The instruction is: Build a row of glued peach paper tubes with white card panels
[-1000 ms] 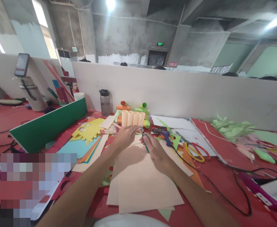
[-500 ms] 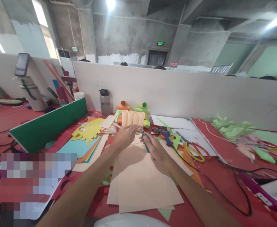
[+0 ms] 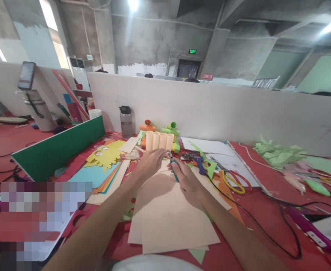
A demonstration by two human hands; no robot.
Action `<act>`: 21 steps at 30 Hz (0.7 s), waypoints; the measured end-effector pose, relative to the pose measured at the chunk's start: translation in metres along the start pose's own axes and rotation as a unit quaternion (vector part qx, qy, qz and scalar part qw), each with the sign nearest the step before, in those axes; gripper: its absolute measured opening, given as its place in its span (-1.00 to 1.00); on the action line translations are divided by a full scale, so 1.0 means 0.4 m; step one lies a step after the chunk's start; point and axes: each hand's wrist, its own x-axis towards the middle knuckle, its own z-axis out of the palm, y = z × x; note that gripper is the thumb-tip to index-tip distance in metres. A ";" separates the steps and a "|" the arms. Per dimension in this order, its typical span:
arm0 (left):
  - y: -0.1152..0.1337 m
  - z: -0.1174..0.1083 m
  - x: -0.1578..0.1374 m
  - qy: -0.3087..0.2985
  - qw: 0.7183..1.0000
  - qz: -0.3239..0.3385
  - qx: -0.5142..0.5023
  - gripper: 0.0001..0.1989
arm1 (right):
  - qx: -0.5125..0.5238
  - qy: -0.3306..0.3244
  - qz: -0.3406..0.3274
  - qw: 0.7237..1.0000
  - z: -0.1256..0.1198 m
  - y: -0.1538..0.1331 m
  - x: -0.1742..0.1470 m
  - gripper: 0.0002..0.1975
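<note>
Pliers (image 3: 170, 156) with teal handles sit gripped in the right hand (image 3: 187, 176), their metal tip beside the left fingertips. Left hand (image 3: 150, 162) is bunched with fingers drawn together; I cannot tell what it pinches. Just beyond it stand four peach tubes (image 3: 159, 141) in a row, upright, sides touching, their lower ends hidden by the hand. Under both hands lie overlapping peach sheets (image 3: 176, 218). Behind the row are stacked orange rolls (image 3: 147, 128) and green rolls (image 3: 170, 132), too overlapped to count.

To the left, a clear packet (image 3: 131, 155) holds thin sticks, near one yellow cut-out (image 3: 104, 155). One see-through bottle (image 3: 126, 124) with a dark lid stands by the partition (image 3: 205, 109); its contents are unclear. Farther left is a white cup (image 3: 95, 113), its inside unseen. On the right lie one blue glue gun (image 3: 199, 165) and red-and-yellow-handled scissors (image 3: 234, 181).

Compared with a second ago, hands, pliers and tubes match; one dark head-top above the partition's right part has nearly vanished.
</note>
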 end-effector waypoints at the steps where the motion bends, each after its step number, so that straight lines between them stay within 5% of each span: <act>1: 0.000 0.001 0.000 0.001 1.000 0.000 -0.002 -0.76 | -0.009 -0.003 -0.002 1.000 -0.001 0.001 0.001 -0.64; 14: -0.004 0.001 0.005 -0.013 1.000 -0.013 -0.011 -0.72 | -0.017 0.019 -0.015 1.000 0.020 0.016 0.015 -0.64; 21: -0.011 -0.016 0.009 -0.012 0.998 -0.056 0.017 -0.69 | -0.091 -0.002 -0.041 0.995 -0.038 0.000 0.024 -0.67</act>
